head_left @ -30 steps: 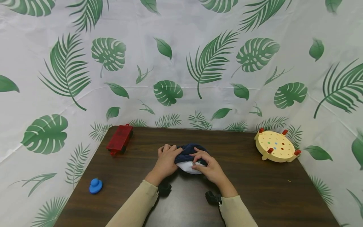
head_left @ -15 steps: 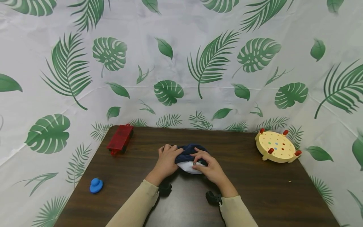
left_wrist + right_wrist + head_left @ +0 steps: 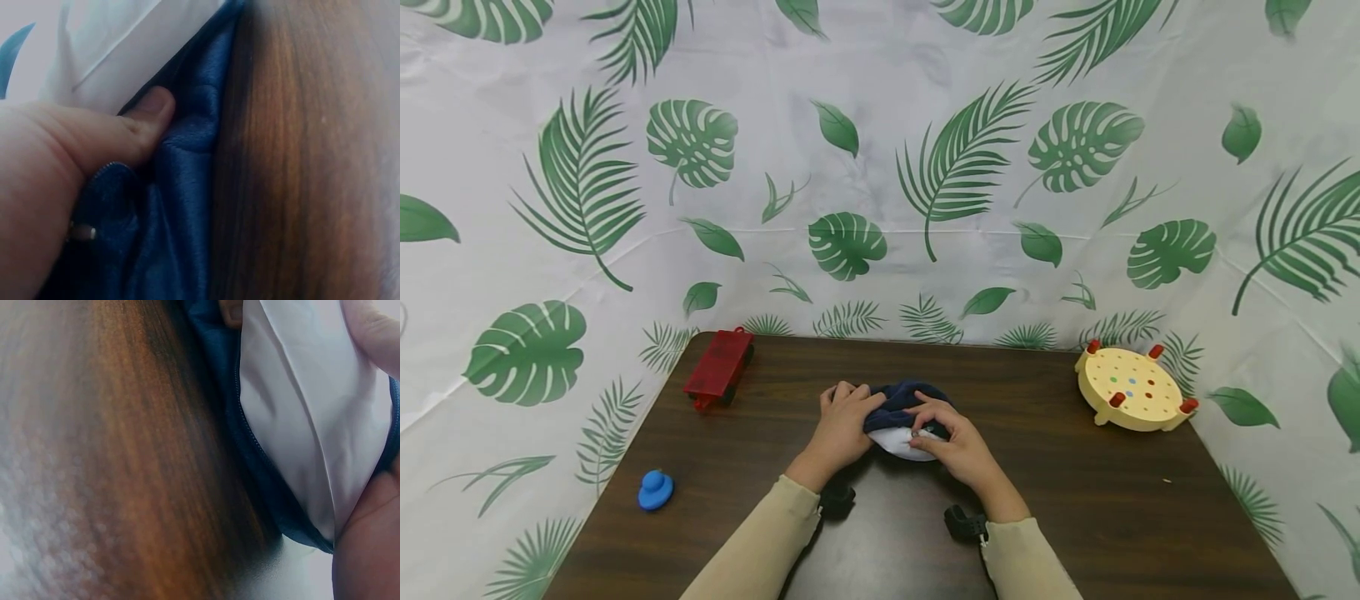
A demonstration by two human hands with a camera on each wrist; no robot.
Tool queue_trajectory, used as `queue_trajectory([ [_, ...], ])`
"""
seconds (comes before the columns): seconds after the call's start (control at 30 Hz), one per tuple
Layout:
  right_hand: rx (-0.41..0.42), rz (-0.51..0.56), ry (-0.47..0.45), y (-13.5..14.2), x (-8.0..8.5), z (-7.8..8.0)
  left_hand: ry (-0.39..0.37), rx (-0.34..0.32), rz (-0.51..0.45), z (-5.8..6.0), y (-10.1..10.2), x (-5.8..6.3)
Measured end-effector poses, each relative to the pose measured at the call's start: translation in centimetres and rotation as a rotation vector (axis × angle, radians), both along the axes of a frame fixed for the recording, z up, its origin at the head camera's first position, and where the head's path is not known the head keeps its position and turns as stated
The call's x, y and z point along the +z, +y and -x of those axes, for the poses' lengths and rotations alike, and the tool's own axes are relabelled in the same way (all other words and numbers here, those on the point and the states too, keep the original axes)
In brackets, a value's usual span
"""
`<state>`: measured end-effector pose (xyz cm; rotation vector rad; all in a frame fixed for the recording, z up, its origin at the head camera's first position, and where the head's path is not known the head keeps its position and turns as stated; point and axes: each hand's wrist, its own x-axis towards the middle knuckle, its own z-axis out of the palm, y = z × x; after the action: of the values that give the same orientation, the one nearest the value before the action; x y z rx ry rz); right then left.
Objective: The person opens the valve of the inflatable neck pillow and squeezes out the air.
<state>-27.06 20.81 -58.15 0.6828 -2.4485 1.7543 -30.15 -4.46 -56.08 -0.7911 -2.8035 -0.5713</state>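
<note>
A navy zippered cloth pouch (image 3: 891, 404) with a white lining (image 3: 898, 443) rests at the middle of the table. My left hand (image 3: 842, 423) grips its left side, its thumb (image 3: 147, 119) laid into the navy fold along the white. A small metal zipper pull (image 3: 81, 232) shows beside that hand. My right hand (image 3: 955, 442) holds the right side, thumb toward the white lining and fingers over the navy cloth behind. Zipper teeth (image 3: 247, 428) border the white lining in the right wrist view, and the mouth gapes there. The far fingertips are partly hidden by the cloth.
At the back left stands a red toy wagon (image 3: 721, 367). A blue knobbed toy piece (image 3: 656, 490) lies at the left edge. Back right, a round cream pegboard (image 3: 1131, 387) with red pegs sits near the table's edge. A leaf-print curtain (image 3: 880, 167) hangs behind the table.
</note>
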Motion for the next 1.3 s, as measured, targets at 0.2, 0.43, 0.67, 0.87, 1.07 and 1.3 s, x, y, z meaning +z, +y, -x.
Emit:
queue_trajectory([
  [0.2,0.003,-0.006,0.000,-0.04,0.09,-0.02,0.005,-0.003,-0.011,-0.04,0.02,-0.04],
  [0.43,0.003,-0.014,0.013,0.06,-0.02,0.00,0.003,-0.003,-0.018,-0.18,0.08,-0.07],
  [0.67,0.002,-0.009,0.017,0.08,-0.01,-0.06,0.000,0.000,-0.011,-0.17,0.15,-0.21],
  [0.87,0.010,-0.005,0.032,0.00,0.00,-0.05,-0.002,0.001,-0.009,-0.17,0.14,-0.21],
  [1.07,0.016,0.002,0.023,-0.06,0.12,-0.13,-0.003,0.003,0.002,-0.15,0.11,-0.28],
  [1.3,0.012,0.001,0.017,-0.04,0.14,-0.21,-0.011,0.002,0.000,-0.08,0.18,-0.39],
])
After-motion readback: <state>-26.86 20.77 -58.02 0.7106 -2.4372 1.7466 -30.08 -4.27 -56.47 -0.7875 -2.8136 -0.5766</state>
